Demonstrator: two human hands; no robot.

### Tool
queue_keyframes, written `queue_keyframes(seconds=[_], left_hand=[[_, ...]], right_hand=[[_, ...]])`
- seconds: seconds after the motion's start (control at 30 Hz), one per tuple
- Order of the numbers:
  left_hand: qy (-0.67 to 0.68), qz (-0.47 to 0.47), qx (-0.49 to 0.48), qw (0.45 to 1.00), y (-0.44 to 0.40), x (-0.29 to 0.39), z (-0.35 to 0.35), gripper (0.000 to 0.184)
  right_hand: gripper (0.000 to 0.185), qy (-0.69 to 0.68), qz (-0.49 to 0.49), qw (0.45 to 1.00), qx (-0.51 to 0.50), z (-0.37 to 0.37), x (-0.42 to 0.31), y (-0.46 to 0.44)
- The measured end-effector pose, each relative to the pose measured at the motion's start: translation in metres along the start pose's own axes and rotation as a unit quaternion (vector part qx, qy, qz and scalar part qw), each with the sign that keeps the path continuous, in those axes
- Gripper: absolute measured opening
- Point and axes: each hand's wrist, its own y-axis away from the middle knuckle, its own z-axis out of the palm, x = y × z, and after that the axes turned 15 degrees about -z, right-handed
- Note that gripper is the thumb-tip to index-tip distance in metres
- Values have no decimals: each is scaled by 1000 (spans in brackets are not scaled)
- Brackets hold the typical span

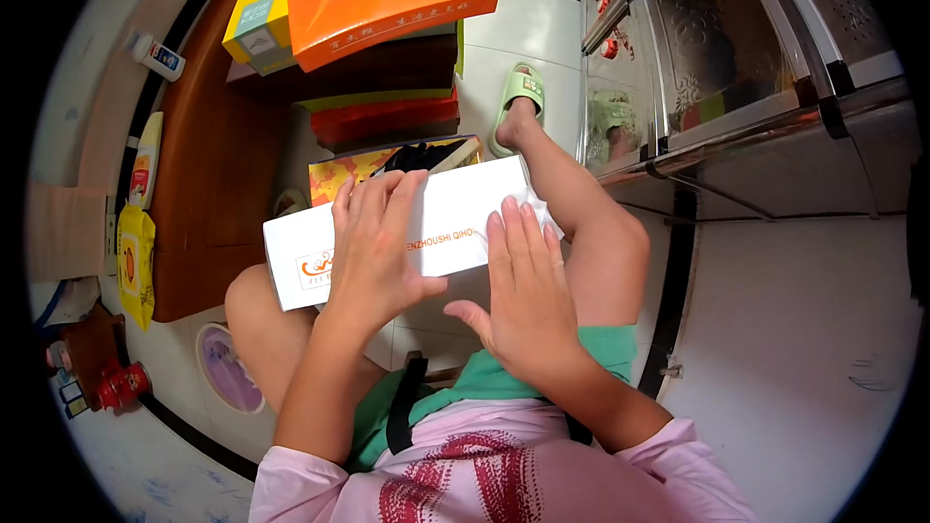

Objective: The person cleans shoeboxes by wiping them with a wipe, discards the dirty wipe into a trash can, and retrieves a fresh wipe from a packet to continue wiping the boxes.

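Note:
A long white box with orange lettering lies slantwise above my lap. My left hand lies across its middle, fingers bent toward the far edge and thumb near the close edge, steadying it. Flat against the right end is my right hand, its fingers straight and its thumb spread away. Crumpled white material sticks out at that end, partly behind my right fingertips. My left hand covers part of the printed logo.
Beyond the box, an orange box and a yellow box top a stack. An open patterned box with dark contents stands closer. Brown wooden furniture is at left, a glass-fronted cabinet at right, and a purple basin below left.

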Motion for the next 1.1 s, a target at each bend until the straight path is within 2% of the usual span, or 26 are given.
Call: queue_keyframes(seconds=[0.13,0.3,0.73,0.93,1.03,1.1], left_hand=[[-8,-3,3,1000,0,-2,1,102],[-5,11,16,1000,2,-3,2,102],[16,1,23,1000,1,-2,1,101],[0,25,27,999,1,-6,5,98],[27,19,33,999,2,-5,6,98],[26,20,27,999,3,-4,7,99]], right_hand=[[97,-13,0,1000,11,0,2,-6],[91,14,-21,996,82,13,20,-36],[91,3,-2,998,60,12,17,-31],[83,-20,-62,997,51,18,7,-41],[70,-14,-126,992,23,19,7,-40],[69,-12,-123,992,18,17,8,-40]])
